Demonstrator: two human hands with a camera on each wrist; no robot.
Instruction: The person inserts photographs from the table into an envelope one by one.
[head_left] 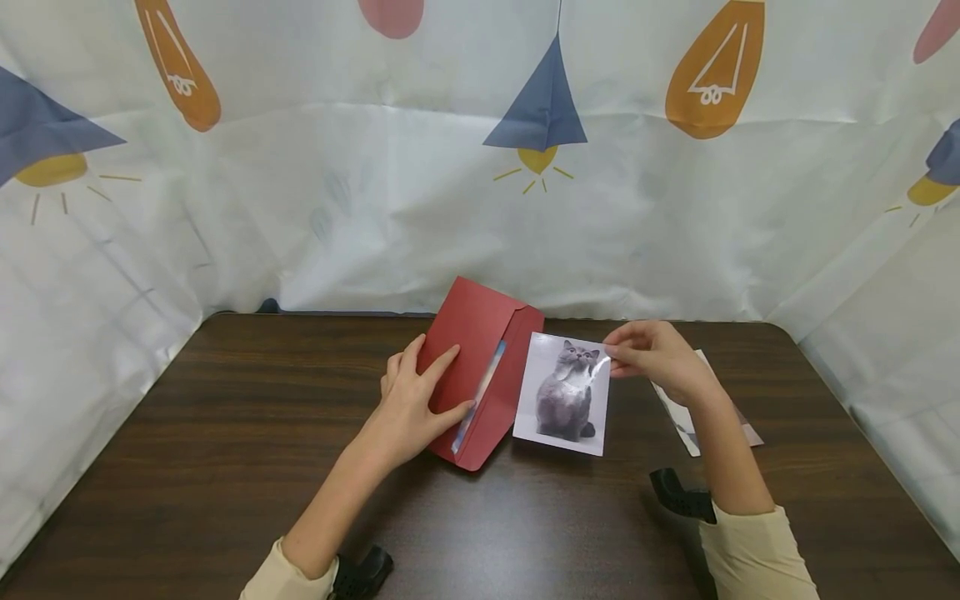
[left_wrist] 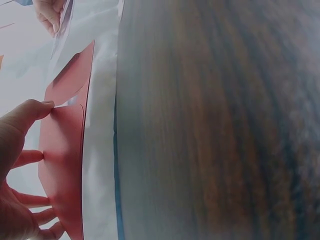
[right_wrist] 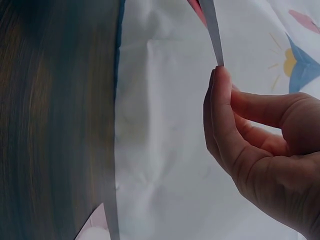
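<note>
A red envelope (head_left: 472, 333) lies slanted with its flap side up, and a strip of a blue-and-white card (head_left: 480, 396) shows in its opening. My left hand (head_left: 408, 408) rests on it with spread fingers, the thumb by the opening; the left wrist view shows the envelope (left_wrist: 65, 160) and hand (left_wrist: 22, 170) from the side. My right hand (head_left: 660, 358) pinches the upper right corner of a cat photo (head_left: 562, 396) beside the envelope. In the right wrist view the hand (right_wrist: 265, 145) holds the photo (right_wrist: 214, 35) almost edge-on.
Behind my right forearm, more pictures or cards (head_left: 682, 417) lie on the dark wooden table (head_left: 285, 400), at the right. A white curtain (head_left: 420, 208) with printed lamps hangs along the table's back edge and at both sides.
</note>
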